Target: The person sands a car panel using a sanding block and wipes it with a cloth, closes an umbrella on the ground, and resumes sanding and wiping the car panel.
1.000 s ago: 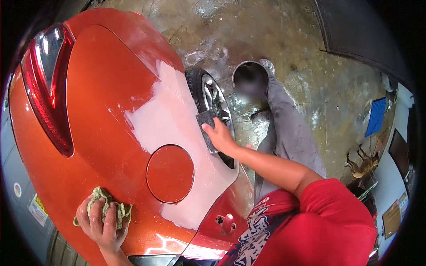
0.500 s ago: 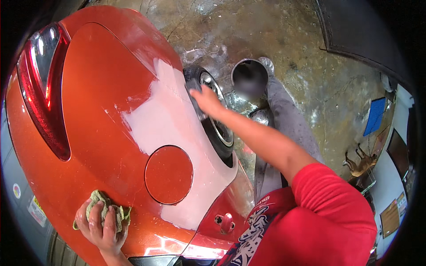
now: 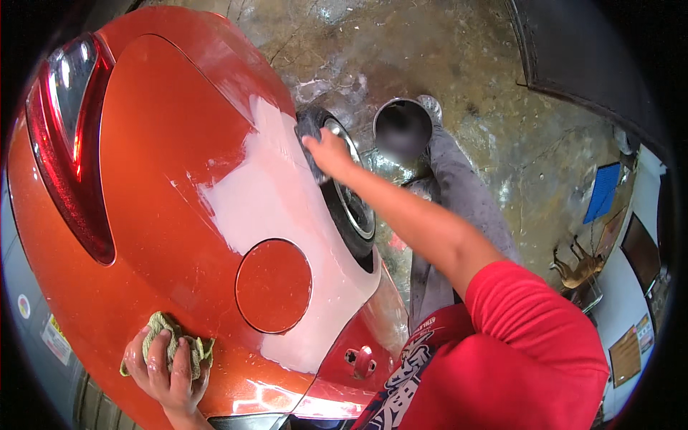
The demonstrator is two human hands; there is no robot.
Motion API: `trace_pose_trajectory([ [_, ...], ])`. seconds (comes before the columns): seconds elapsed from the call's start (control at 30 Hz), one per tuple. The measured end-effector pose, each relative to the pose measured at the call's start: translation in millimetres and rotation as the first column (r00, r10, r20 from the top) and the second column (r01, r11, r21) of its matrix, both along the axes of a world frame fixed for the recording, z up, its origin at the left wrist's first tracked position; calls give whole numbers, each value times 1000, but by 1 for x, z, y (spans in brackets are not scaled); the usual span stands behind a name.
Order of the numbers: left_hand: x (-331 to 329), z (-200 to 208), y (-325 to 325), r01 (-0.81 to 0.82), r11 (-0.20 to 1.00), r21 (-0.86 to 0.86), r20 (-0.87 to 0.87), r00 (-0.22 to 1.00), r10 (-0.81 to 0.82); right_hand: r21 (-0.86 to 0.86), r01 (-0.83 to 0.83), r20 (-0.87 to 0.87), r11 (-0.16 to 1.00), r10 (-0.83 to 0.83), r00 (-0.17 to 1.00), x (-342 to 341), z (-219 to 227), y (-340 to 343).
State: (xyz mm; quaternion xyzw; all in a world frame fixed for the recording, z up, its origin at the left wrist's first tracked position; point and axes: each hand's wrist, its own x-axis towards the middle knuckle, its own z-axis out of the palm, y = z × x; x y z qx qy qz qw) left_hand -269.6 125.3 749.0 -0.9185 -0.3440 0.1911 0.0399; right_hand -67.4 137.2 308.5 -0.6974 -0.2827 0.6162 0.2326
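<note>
My right hand [image 3: 330,155] is closed on a dark sanding block [image 3: 317,170], which lies along the wheel-arch edge of an orange car [image 3: 179,136]. A pale pinkish filler or primer patch [image 3: 287,208] covers this part of the rear fender, reaching round the round fuel door [image 3: 274,287]. Lower left, my left hand [image 3: 168,369] rests on the orange paint. Its fingers grip a crumpled yellow-green cloth [image 3: 161,333]. The underside of the block is hidden.
The rear wheel [image 3: 351,222] sits just beyond the patch. A dark round bucket [image 3: 378,118] stands by my foot on the wet, stained concrete floor [image 3: 480,64]. The red tail light [image 3: 68,158] is at left. A brown dog [image 3: 577,265] lies at far right near a blue mat [image 3: 602,192].
My right hand and the sanding block have moved a little up and left along the wheel-arch edge. My left hand stays in place with the cloth.
</note>
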Motion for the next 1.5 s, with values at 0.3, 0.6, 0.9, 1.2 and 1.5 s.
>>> trace_pose_trajectory([
  [0.3,1,-1,4,15,1000,4,24,1000,-15,52,53,-1,997,-53,999,7,-16,10],
  [0.6,-5,5,-1,17,999,27,12,1000,-17,63,93,-100,994,-86,991,-2,8,-32],
  [0.9,-8,5,-6,-2,1000,11,10,1000,1,69,77,-162,995,-65,985,-13,34,-74],
  [1.2,-11,5,-4,-22,999,-41,-22,1000,21,90,97,-145,991,-83,986,-12,29,-75],
  [1.5,7,3,5,19,1000,-1,6,1000,-19,73,62,-43,995,-59,997,3,-5,-30],
])
